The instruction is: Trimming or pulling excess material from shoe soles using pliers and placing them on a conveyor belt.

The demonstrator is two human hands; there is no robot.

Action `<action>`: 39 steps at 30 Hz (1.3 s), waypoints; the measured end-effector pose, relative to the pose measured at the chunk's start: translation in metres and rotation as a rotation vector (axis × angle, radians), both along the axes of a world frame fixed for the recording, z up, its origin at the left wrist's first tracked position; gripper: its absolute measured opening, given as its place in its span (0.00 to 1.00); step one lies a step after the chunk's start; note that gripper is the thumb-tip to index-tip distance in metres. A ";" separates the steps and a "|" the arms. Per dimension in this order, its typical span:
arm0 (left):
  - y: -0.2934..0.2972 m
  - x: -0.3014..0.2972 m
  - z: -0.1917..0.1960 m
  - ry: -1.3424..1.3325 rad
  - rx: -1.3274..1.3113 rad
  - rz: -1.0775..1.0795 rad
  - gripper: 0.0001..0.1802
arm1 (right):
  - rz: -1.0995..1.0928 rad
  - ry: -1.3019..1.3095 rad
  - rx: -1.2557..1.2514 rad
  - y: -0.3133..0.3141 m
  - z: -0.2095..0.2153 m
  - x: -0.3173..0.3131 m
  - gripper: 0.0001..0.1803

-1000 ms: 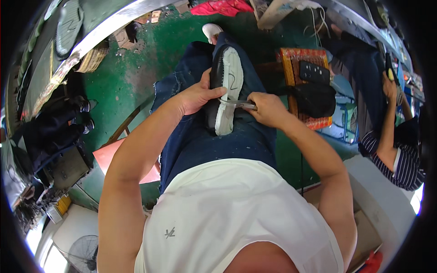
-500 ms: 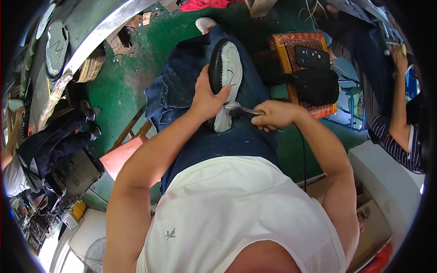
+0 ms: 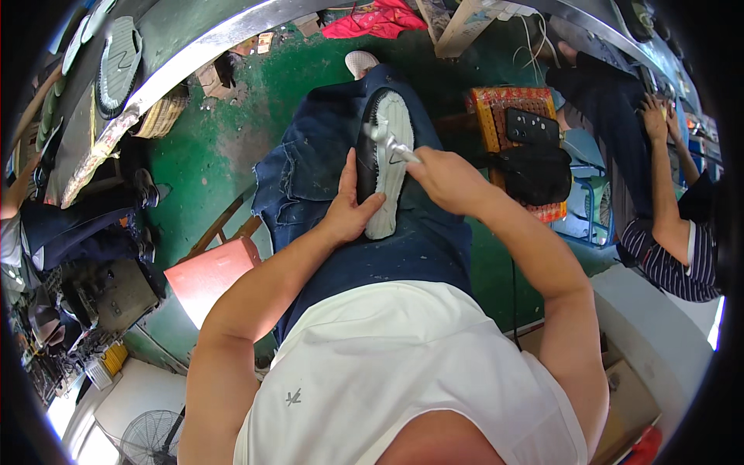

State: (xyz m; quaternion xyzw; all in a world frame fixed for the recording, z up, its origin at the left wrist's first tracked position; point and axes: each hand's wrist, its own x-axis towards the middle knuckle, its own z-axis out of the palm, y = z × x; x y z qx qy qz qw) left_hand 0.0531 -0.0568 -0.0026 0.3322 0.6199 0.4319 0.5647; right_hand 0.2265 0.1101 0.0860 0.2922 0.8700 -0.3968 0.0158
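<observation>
A black shoe [image 3: 370,174] lies sole-up along my thigh, its toe pointing away from me. Its pale sole side [image 3: 390,198] has stitches along the edge. My left hand [image 3: 345,218] is closed on the near left side of the shoe, thumb toward the sole and fingers along the black upper. Metal pincers [image 3: 398,149] are gripped in my right hand [image 3: 451,182]. Their blurred head is over the front half of the sole; whether it touches cannot be made out. My right palm and fingers hide the handles.
A pink block-like seat [image 3: 211,279] stands at left. On the right, a beaded seat pad [image 3: 488,105] bears a dark phone [image 3: 532,126] and a black bag [image 3: 535,172]. Another shoe sole [image 3: 120,66] lies on the far-left bench. A co-worker's hands [image 3: 656,118] are at far right.
My right hand has moved up and left, bringing the pincers from the sole's middle toward its front half. My left hand has slid nearer to the heel. The whole view has shifted slightly.
</observation>
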 end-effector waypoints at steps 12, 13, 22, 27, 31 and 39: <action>-0.005 -0.005 -0.002 -0.015 0.015 -0.022 0.59 | 0.041 -0.276 0.014 -0.006 0.008 -0.003 0.24; -0.004 -0.004 -0.005 -0.028 0.057 -0.026 0.60 | 0.042 -0.130 0.044 -0.015 0.000 0.002 0.24; 0.010 -0.042 0.065 -0.478 -0.009 0.085 0.54 | -0.388 0.065 -0.529 -0.019 -0.028 0.056 0.23; 0.028 -0.062 0.134 -0.860 0.445 0.183 0.39 | -0.406 -0.019 -0.573 -0.034 -0.061 0.075 0.21; 0.082 -0.110 0.183 -1.103 0.368 0.198 0.44 | -0.178 -0.125 -0.273 -0.036 -0.018 0.056 0.22; 0.136 -0.119 0.184 -1.080 0.425 0.300 0.46 | 0.235 -0.207 0.290 -0.043 0.014 0.031 0.22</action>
